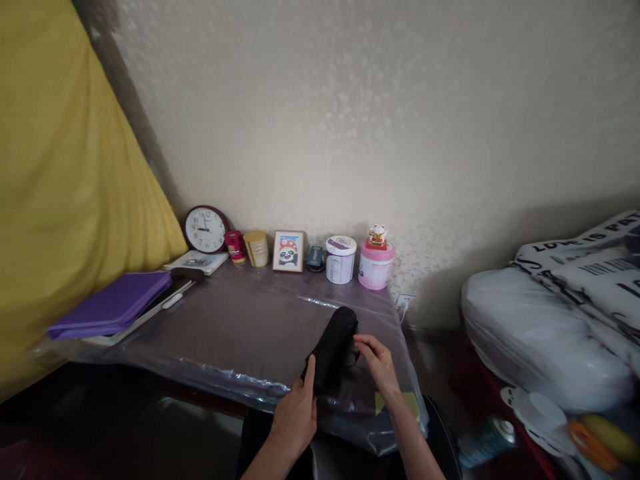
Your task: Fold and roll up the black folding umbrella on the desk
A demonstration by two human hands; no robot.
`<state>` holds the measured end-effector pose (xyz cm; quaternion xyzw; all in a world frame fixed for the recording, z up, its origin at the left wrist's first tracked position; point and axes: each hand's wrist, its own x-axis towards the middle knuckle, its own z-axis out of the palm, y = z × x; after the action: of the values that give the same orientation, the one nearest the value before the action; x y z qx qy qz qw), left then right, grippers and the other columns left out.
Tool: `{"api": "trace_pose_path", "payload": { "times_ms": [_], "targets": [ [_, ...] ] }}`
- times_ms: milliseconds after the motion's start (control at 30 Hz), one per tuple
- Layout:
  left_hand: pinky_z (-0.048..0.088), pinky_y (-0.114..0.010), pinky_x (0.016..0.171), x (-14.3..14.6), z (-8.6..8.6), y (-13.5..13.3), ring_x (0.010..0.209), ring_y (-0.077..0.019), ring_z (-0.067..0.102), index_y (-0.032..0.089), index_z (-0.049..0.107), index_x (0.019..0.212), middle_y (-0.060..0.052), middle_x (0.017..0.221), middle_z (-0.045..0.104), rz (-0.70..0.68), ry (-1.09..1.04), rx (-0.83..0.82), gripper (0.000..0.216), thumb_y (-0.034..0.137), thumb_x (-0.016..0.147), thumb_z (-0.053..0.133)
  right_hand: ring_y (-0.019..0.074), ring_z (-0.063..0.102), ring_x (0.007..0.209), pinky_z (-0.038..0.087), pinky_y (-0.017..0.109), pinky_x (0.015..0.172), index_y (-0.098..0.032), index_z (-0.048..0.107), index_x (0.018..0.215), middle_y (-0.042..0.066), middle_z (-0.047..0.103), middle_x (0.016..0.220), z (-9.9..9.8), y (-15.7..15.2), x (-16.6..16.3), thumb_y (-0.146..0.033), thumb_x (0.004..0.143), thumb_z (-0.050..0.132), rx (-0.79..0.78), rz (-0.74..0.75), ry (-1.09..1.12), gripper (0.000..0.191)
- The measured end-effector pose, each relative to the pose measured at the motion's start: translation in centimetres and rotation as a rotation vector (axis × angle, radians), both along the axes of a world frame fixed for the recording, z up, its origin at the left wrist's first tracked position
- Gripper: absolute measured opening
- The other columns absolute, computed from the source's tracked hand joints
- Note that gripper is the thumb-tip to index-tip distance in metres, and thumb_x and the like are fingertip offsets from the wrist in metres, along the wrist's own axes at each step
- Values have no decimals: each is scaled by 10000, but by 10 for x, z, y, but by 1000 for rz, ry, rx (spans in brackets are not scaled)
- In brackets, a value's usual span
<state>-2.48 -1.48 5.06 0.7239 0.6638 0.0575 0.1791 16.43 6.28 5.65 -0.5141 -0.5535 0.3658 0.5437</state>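
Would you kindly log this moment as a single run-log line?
left hand: holds near end of black folded umbrella | right hand: fingertips at its side | umbrella lies on: plastic-covered table

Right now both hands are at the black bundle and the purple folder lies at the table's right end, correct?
No: in the head view the purple folder lies at the left end of the table. The left hand and right hand are at the black bundle.

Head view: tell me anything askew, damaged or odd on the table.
The clock stands on the table, propped against the wall rather than hung. The clear plastic sheet over the table is wrinkled and sags past the front edge. Nothing looks spilled or broken.
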Motion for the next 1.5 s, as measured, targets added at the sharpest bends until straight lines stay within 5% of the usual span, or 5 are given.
{"api": "trace_pose_path", "payload": {
  "times_ms": [300,667,1000,1200,1500],
  "targets": [
    [387,-239,774,-6,5,4,907,-163,567,199,-63,1381,-76,1065,581,20,-169,-48,686,220,840,358,180,586,780,452,309,743,-195,647,816,39,651,799,-4,5,-9,-320,759,473,140,-31,-88,222],
    [390,-186,397,-32,0,18,414,-65,441,294,233,1289,82,587,457,228,-1176,-444,591,488,768,433,167,574,670,479,290,642,-179,654,826,42,649,797,-47,-3,30,-382,709,538,-2,-163,43,261],
    [400,-291,774,-37,17,7,902,-193,583,222,-86,1374,-96,1054,576,244,-248,70,659,348,866,314,164,553,607,470,298,619,-179,653,807,44,644,752,-46,-2,27,-389,692,542,-16,-164,29,263],
    [392,-265,631,-20,13,12,783,-198,607,300,-131,1354,-102,1024,544,157,131,8,792,153,797,413,170,552,616,462,305,639,-182,648,813,43,638,754,-48,-2,25,-369,709,514,-9,-119,-8,253],
    [311,-177,372,-46,30,23,337,-61,359,253,217,1290,91,531,461,188,-924,-269,571,317,759,414,172,562,605,466,283,604,-171,654,790,41,637,716,-45,-5,27,-368,703,514,51,-166,33,257]
  ]
}}
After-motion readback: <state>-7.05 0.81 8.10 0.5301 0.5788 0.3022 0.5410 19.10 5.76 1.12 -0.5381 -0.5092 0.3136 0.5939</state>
